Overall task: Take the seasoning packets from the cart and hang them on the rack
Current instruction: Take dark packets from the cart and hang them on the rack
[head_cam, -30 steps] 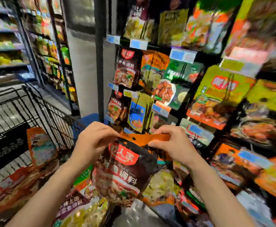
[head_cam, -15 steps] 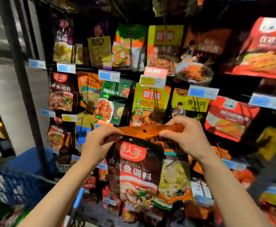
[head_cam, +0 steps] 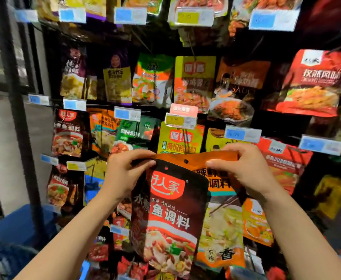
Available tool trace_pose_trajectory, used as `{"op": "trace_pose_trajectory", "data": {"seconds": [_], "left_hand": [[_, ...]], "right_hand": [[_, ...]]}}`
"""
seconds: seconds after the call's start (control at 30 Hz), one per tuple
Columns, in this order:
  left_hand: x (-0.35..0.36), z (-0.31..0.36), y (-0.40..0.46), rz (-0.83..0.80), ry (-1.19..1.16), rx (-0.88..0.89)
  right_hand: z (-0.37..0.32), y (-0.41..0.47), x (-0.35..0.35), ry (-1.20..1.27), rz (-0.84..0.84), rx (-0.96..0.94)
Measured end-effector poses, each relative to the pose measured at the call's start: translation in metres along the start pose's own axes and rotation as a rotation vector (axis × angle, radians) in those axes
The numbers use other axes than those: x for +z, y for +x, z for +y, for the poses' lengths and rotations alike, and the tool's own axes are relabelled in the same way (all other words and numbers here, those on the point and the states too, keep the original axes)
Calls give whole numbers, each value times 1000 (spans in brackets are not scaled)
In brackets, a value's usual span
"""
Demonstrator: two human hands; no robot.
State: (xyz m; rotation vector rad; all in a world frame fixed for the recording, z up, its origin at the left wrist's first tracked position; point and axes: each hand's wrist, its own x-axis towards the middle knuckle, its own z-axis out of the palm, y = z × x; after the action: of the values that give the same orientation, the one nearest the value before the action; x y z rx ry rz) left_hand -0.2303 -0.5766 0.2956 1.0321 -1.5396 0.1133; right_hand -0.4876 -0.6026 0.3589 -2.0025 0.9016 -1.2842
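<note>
Brown packet [head_cam: 168, 215] | top pinched between left hand [head_cam: 123, 174], right hand [head_cam: 244, 170]

Two bare arms come up from the bottom of the view. The left hand [head_cam: 123, 174] and the right hand [head_cam: 244, 168] wear no gloves, rings or watch. No sleeve shows on either arm. The nails are short and plain.

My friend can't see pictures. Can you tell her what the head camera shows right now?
Two hands, left and right, hold two overlapping seasoning packets, a dark one in front of an orange one, by their top edges before a rack crowded with hanging packets and price tags.
</note>
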Motion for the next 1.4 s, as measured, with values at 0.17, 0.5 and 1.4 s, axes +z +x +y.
{"op": "trace_pose_trajectory", "data": {"seconds": [0.17,0.5,1.4], "left_hand": [[-28,-2,11,78,75,-33],[-110,11,17,149,284,36],[-115,-1,-18,124,139,-96]], "right_hand": [[-6,12,22,357,-158,182],[-13,28,82,412,-340,126],[-24,23,85,126,-47,-233]]}}
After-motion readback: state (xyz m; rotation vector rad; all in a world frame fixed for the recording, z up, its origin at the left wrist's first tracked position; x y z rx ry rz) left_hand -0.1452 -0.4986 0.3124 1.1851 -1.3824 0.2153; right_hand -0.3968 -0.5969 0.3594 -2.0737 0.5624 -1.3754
